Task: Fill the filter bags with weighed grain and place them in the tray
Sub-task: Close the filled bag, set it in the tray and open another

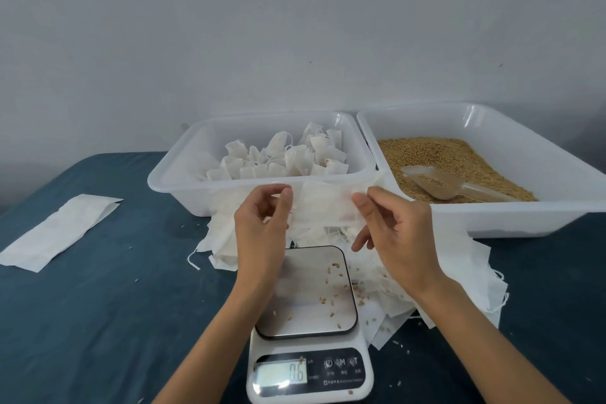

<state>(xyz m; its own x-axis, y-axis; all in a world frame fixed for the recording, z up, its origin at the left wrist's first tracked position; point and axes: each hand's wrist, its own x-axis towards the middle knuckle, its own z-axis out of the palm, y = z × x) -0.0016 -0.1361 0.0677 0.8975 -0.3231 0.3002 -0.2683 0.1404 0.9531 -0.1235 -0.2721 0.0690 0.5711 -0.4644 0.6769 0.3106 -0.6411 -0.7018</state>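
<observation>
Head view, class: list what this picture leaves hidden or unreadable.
- Empty filter bag: whether its mouth is open, hidden by left hand and right hand.
- Scale button labels: too small.
- Scoop: tip buried in grain.

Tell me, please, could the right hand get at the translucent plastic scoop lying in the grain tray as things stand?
Probably not at once: the right hand pinches an empty white filter bag together with the left hand. Nothing covers the scoop; its handle points toward that side.
</observation>
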